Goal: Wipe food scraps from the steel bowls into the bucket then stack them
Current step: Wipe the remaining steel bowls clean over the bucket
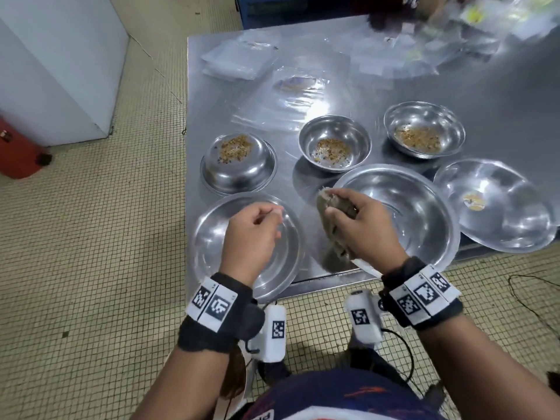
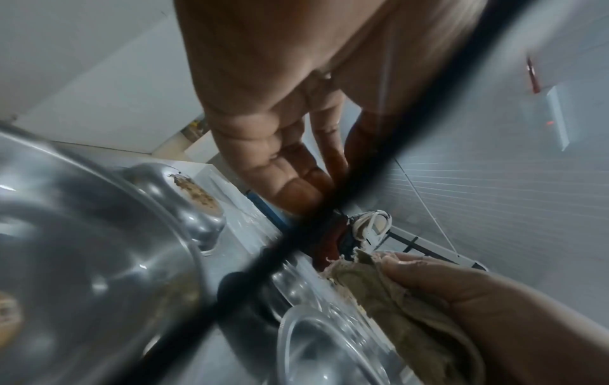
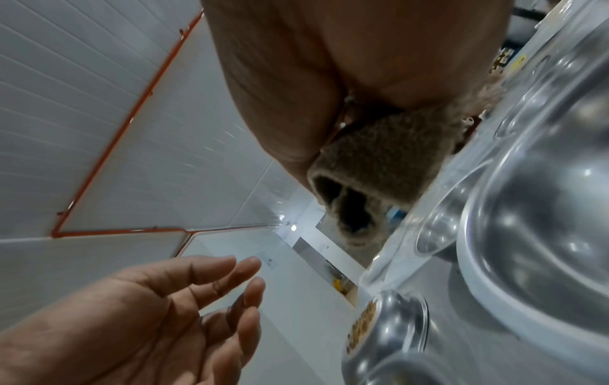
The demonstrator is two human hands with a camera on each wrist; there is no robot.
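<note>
A cloth [image 1: 335, 221] is gripped in the right hand [image 1: 365, 230] at the near left rim of the large bowl [image 1: 418, 207]. The left hand [image 1: 251, 234] hangs empty and relaxed over the near-left bowl [image 1: 206, 244]. Three far bowls [image 1: 335, 144] hold scraps on the counter [image 1: 500, 95]; no bucket is seen. A scrap-laden bowl should be steadied first.

On the steel table [image 1: 500, 95], three wide bowls line the near edge: the left bowl [image 1: 212, 237], the middle bowl [image 1: 424, 207] and the right bowl [image 1: 500, 213]. Behind them sit three smaller bowls: an upturned one [image 1: 239, 171] at far left with scraps on its base, a centre one [image 1: 335, 142] and a right one [image 1: 424, 130], both holding scraps. Plastic bags [image 1: 242, 60] lie farther back.
</note>
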